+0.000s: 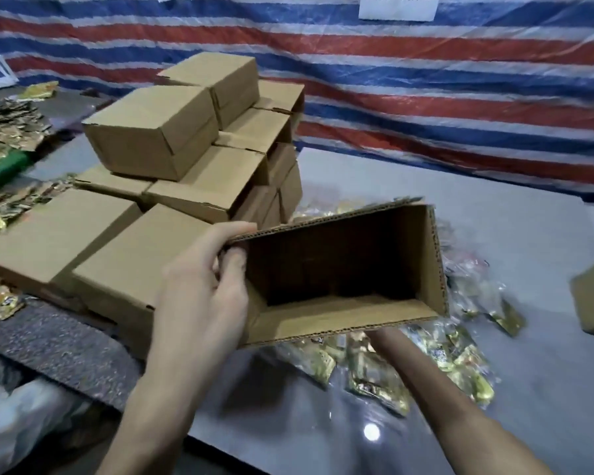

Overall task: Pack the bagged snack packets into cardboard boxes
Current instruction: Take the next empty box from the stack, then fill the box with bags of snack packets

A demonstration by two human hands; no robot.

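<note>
**Left hand wrapped round an empty box**

Box is held tilted over the table, gripped at its left end. Right hand's hidden under it, grip can't be told. Snack packets are heaped just beneath; closed boxes are stacked behind-left.

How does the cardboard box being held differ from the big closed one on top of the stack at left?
The open brown cardboard box has its mouth open and looks empty inside; the closed brown cardboard box has its flaps folded shut. The open box is held tilted by the left hand, which grips its rim; the closed box rests flat on other stacked boxes. Both are plain brown corrugated cardboard.
</note>
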